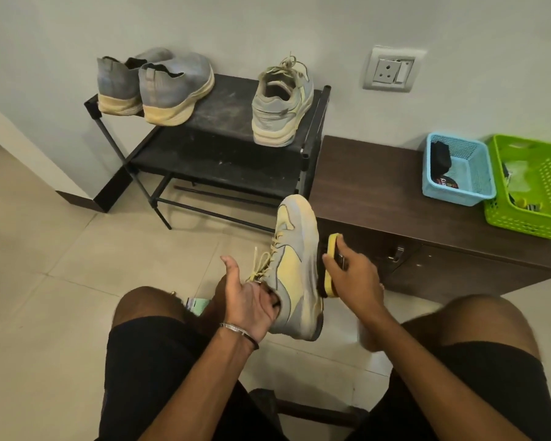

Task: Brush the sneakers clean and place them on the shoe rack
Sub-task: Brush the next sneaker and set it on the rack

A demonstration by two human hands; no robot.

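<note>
Left hand (252, 300) grips the grey-and-yellow laced sneaker (295, 268) by its collar; right hand (352, 272) clamps the yellow-backed brush (330, 265) at its 3 o'clock side. Judged mid-brushing: its mate (279, 106) and a grey knit pair (155, 87) already sit on the black metal shoe rack (223, 154) at 12 o'clock.

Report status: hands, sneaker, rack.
Left hand grips sneaker at the collar. Right hand holds brush against its sole side. Mate already on rack; free space beside it.

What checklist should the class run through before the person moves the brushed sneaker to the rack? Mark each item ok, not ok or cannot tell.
1. Left hand grips the held sneaker at its collar: ok.
2. Right hand holds the brush against the sneaker's sole side: ok.
3. Sneaker fully clean: cannot tell.
4. Free spot on the shoe rack top shelf beside the matching sneaker: ok.
5. Grey pair already on the rack: ok.
</note>
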